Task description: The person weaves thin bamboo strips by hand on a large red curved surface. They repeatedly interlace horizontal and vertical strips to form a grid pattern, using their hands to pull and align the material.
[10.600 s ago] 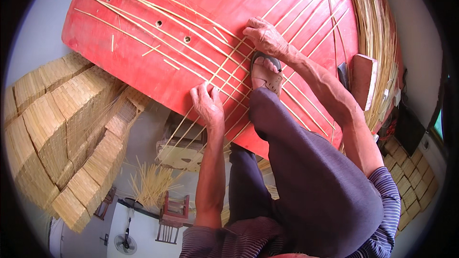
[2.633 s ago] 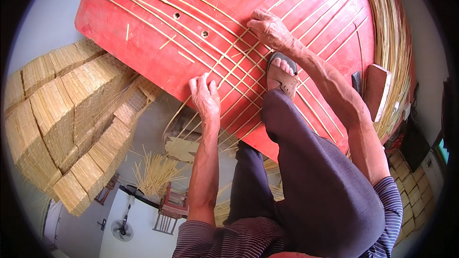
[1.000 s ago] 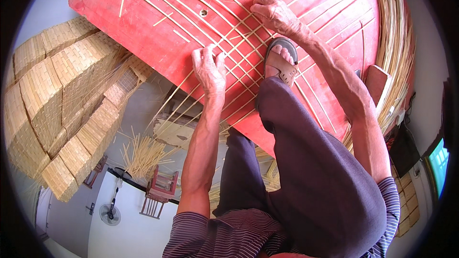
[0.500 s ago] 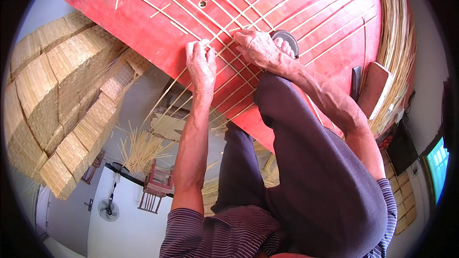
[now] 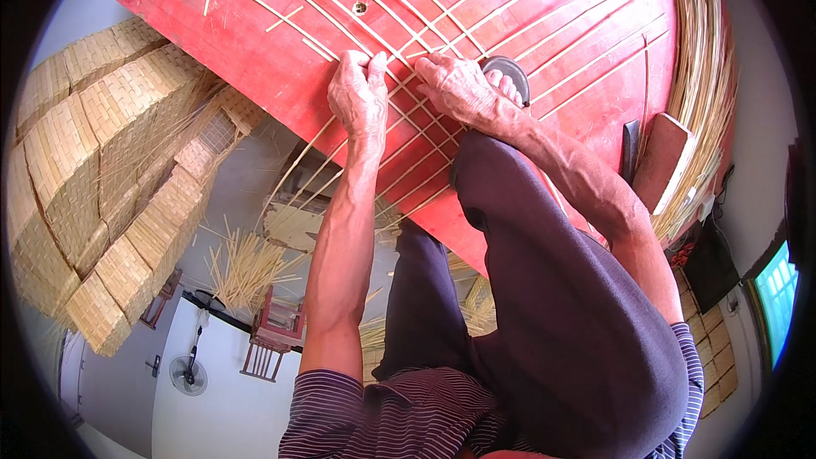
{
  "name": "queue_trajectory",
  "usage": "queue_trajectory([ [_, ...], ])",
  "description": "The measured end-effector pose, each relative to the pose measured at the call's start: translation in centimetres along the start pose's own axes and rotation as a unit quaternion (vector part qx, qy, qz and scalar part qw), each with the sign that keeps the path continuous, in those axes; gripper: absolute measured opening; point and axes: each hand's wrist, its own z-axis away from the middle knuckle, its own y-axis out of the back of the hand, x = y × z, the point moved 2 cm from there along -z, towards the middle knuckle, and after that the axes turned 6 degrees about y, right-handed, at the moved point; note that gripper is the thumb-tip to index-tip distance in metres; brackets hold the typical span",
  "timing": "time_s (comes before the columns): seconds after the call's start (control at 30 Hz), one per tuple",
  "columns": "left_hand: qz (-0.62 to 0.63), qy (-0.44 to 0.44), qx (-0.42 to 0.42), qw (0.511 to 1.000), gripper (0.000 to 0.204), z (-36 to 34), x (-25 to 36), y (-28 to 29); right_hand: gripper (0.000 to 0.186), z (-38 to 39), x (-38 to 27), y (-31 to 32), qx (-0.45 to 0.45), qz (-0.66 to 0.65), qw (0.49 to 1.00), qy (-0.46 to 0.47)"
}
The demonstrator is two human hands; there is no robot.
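Thin pale bamboo strips (image 5: 414,24) cross one another in an open lattice on a red board (image 5: 217,47). My left hand (image 5: 359,95) is at the lattice's left side, fingers bent and thumb and forefinger pinched at a bamboo strip; its exact grip is partly hidden. Close to its right, my right hand (image 5: 461,92) lies over the crossings, fingers curled down with the tips on the strips by the weave. Some crossings are hidden beneath it. Strip ends hang past the board's near edge beside my left forearm.
My foot in a dark slipper (image 5: 507,74) rests on the board by my right hand. A long bundle of strips (image 5: 704,59), a brick-like block (image 5: 665,161) and a dark flat tool (image 5: 630,149) lie at right. Woven baskets (image 5: 106,140) stand at left, near cut strips (image 5: 246,270).
My left hand has moved up and slightly right, farther over the board, along the strips. My right hand stays almost in place.
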Motion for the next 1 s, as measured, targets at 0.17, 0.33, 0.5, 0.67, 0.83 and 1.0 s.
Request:
queue_trajectory([
  [0.17,0.011,0.044,-0.003,0.999,0.029,0.0,0.1,-0.1,0.016,0.1,0.0,-0.1,-0.002,0.009,1.0,-0.008],
  [0.33,0.04,0.0,0.009,0.999,0.023,0.1,-0.4,0.0,0.013,0.0,-0.3,0.0,-0.01,0.008,1.0,-0.011],
  [0.5,0.051,-0.023,0.022,0.998,0.02,0.0,-0.5,-0.2,0.014,0.0,0.0,-0.1,-0.02,0.016,1.0,-0.003],
  [0.67,0.067,-0.021,0.014,0.997,0.019,0.1,-0.3,-0.2,0.012,-0.1,0.0,0.5,-0.013,-0.004,1.0,0.009],
  [0.83,0.052,-0.038,0.021,0.998,0.019,0.1,-0.5,-0.2,0.015,0.2,1.5,2.8,0.077,-0.026,0.995,-0.064],
  [1.0,0.027,-0.005,0.0,1.0,0.02,0.3,-0.1,-0.1,0.009,0.1,3.8,3.9,0.039,0.086,0.995,-0.035],
])
